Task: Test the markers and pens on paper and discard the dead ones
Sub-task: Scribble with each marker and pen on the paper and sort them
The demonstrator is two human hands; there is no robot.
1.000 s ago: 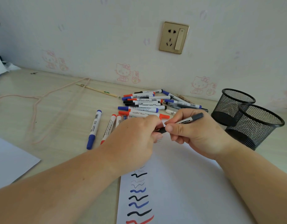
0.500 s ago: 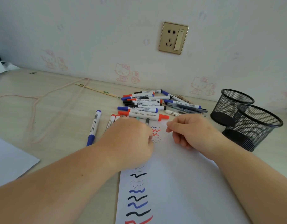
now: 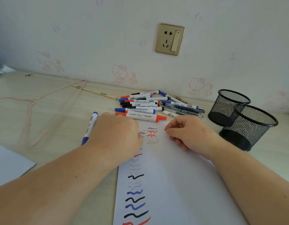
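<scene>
Head view: sheet of paper [image 3: 173,184] lying flat on the desk [image 3: 51,114], its left side carrying a column of black, blue and red test squiggles, more near the top edge. Left hand [image 3: 115,135] resting on the paper's upper left corner, fingers curled under beside a fresh black mark; what they hold cannot be told, the pen being hidden. Right hand [image 3: 187,132] on the paper's upper right, fingers loosely curled, thumb meeting the forefinger tip, nothing visible between them. Pile of markers [image 3: 145,104] just beyond the paper's top edge. Single blue marker [image 3: 90,127] beside the left hand. Two black mesh cups [image 3: 244,117], touching, at right. Wall socket [image 3: 170,39] above.
</scene>
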